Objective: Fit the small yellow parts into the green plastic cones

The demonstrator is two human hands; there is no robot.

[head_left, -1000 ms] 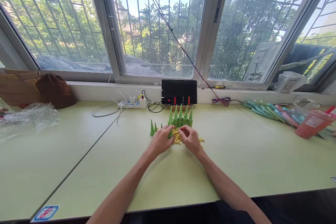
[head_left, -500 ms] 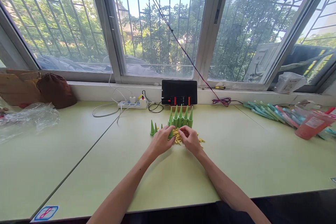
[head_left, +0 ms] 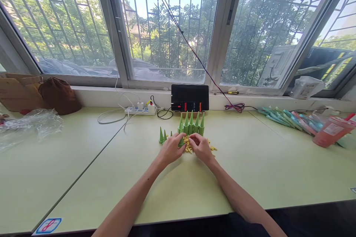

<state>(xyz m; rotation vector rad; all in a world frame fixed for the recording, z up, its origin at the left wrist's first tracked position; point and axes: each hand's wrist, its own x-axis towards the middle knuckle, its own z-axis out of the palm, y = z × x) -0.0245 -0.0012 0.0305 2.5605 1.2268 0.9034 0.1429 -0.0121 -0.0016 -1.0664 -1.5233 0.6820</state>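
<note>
Hardly anything has shifted this past second, so the work seems at the same point. The left hand [head_left: 170,147] curls around a green cone [head_left: 181,141]; the right hand [head_left: 202,147] bunches its fingertips over yellow pieces [head_left: 188,149]. Whether either grips anything, I can't tell; knuckles partly hide small cones [head_left: 161,137].

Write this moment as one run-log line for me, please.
left hand: curved around upright green plastic-looking cone, contact unclear | right hand: pinched over small yellow plastic-looking pieces, hold unclear | behind: upright row of green cones
</note>
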